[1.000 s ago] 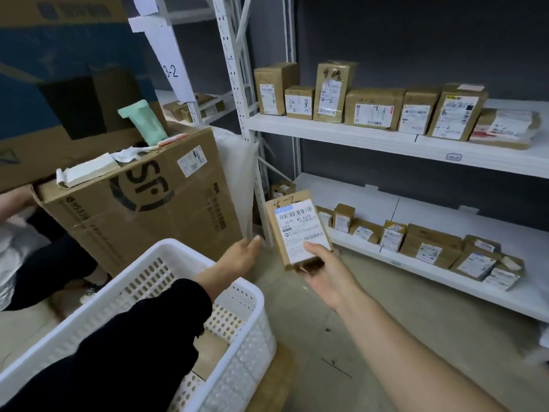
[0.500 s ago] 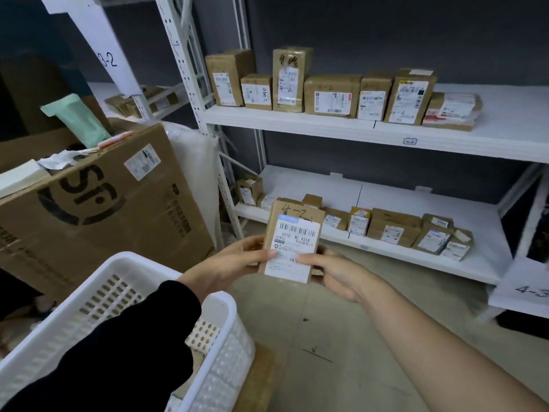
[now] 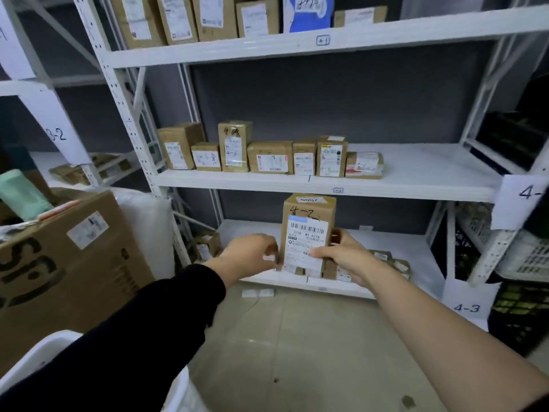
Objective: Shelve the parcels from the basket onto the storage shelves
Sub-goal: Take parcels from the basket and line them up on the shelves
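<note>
Item 1, nearest: white perforated plastic basket point(image 3: 38, 352), only its rim showing at my lower left; its contents are out of view.

Item 2: tall brown cardboard parcel with a white barcode label point(image 3: 307, 233), hand-marked "4-2". I am holding it upright in the air, label facing me, probably so the marking can be read against the shelf tags.

Item 3: my left hand point(image 3: 252, 255), black sleeve behind it, is pinching the parcel's lower left edge. My right hand point(image 3: 341, 257) is gripping the lower right side, thumb lying across the label. Both are closed on the parcel, steadying it from either side.

Item 4: large brown cardboard carton with black printed lettering point(image 3: 68, 263), standing on the floor to the left, beside the rack.

Item 5: white metal bottom shelf point(image 3: 416, 254), small brown parcels lying on it behind my hands.

Item 6: white metal middle shelf point(image 3: 421, 173), edge-tagged "4-2". A row of brown labelled boxes point(image 3: 267, 156) is standing along its left half, labels outward. The right half is bare, which I judge to be this parcel's destination.

Item 7, farthest: white metal top shelf point(image 3: 386, 34), tagged "4-1", crowded with taller parcels.
</note>
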